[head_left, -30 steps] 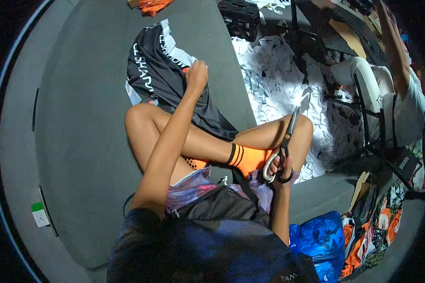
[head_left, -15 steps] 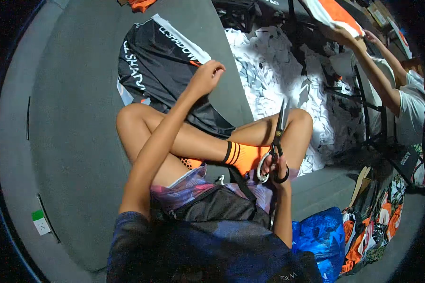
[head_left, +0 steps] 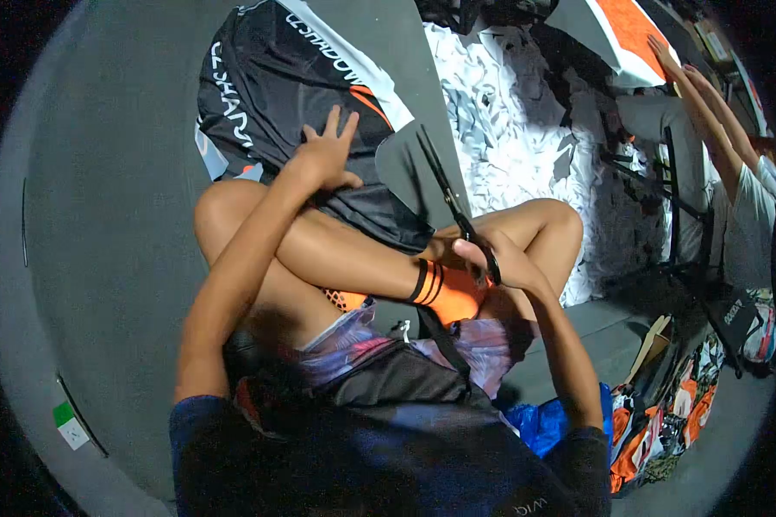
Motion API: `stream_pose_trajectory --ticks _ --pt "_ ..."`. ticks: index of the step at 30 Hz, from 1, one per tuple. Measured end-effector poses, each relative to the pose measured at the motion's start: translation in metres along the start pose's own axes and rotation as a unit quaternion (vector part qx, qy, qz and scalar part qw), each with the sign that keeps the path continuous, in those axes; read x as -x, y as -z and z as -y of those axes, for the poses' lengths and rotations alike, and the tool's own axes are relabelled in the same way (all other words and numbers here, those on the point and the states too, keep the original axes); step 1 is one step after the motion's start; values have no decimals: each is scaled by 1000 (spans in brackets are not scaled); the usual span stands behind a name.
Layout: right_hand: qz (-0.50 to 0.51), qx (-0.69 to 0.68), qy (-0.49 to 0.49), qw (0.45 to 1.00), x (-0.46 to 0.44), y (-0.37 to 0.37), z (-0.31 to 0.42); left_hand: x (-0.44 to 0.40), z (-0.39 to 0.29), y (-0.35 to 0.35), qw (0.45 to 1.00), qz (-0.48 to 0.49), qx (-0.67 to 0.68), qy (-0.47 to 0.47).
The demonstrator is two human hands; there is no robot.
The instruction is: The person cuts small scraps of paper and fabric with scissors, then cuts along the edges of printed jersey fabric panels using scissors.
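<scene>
A black fabric piece [head_left: 267,95] with white lettering and a white strip [head_left: 366,73] along its right edge lies in front of my crossed legs. My left hand [head_left: 326,157] is over its middle, fingers spread and nothing in them; it looks to be resting on the cloth. Long black-handled scissors [head_left: 447,191] are in my right hand [head_left: 502,258], above my orange sock. Their blades point up and to the left, close together, beside the curved right edge of the fabric. My fingers partly hide the handle loops.
White scraps [head_left: 517,121] are heaped beyond the grey surface's right edge. At the upper right, another person's arms [head_left: 703,112] reach to an orange and white panel [head_left: 625,39]. A blue bag [head_left: 543,426] and patterned fabric pieces [head_left: 664,431] lie at the lower right.
My left hand has left the strip's lower end and come down onto the black fabric, fingers now spread. My right hand has raised the scissors and tilted them leftward.
</scene>
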State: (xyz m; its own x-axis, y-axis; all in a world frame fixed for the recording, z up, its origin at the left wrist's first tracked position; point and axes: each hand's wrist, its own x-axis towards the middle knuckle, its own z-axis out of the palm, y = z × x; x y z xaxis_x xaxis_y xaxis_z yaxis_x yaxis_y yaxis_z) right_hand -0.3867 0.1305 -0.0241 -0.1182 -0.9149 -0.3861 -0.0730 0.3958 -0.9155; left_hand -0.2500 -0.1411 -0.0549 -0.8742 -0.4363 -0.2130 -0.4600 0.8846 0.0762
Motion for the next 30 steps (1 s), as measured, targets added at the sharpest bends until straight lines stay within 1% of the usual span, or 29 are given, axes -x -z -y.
stream_pose_trajectory --ticks 1,2,5,6,7,8,9,10,12,13,15,16,17,19,20,22,23,24,26,27,30 --pt "3 -2 -5 1000 -4 0 3 4 -6 8 998 53 -1 35" --pt "17 -19 -25 999 -6 0 8 1 -2 14 998 59 3 34" --pt "41 -50 -73 995 -7 1 9 -30 24 24 976 111 179 -54" --pt "49 -18 -115 992 -6 2 4 -44 35 19 976 111 182 -55" --pt "58 15 -154 986 -7 2 -2 -59 49 14 963 33 245 -107" --pt "66 49 -188 979 -11 3 -7 -77 65 14 939 -48 301 -157" --pt "66 53 -182 980 -13 1 -15 -94 82 20 950 -102 267 -124" --pt "31 28 -119 992 -13 -5 -26 -113 99 27 956 -156 231 -89" --pt "-37 -22 15 999 -15 -14 -36 -152 144 34 946 -245 210 -28" --pt "-42 -38 -32 998 -13 -15 -23 -175 164 33 945 -256 204 -27" --pt "-40 -40 -124 991 -11 -12 -6 -213 195 30 955 -229 153 107" --pt "-35 -29 -170 984 -11 -11 -4 -220 194 38 954 -236 153 107" --pt "-36 -23 -166 985 -11 -11 -8 -228 190 41 949 -225 151 160" --pt "-51 -10 -208 977 -14 -13 -19 -248 184 43 932 -197 151 263" --pt "-53 -4 -209 976 -16 -17 -19 -262 190 40 930 -200 157 264" --pt "-138 -76 -127 979 -19 -26 -18 -306 214 13 904 -231 138 333" --pt "-139 -72 -130 979 -17 -24 -23 -321 223 1 889 -243 128 367" --pt "-127 -47 -149 980 -15 -23 -30 -326 226 1 889 -242 133 367" --pt "-101 0 -184 978 -14 -19 -40 -330 231 14 863 -242 130 423" --pt "-101 0 -185 978 -14 -16 -40 -334 234 17 863 -241 130 424" --pt "-90 -60 -188 976 -16 -15 -36 -338 245 24 891 -214 124 381"
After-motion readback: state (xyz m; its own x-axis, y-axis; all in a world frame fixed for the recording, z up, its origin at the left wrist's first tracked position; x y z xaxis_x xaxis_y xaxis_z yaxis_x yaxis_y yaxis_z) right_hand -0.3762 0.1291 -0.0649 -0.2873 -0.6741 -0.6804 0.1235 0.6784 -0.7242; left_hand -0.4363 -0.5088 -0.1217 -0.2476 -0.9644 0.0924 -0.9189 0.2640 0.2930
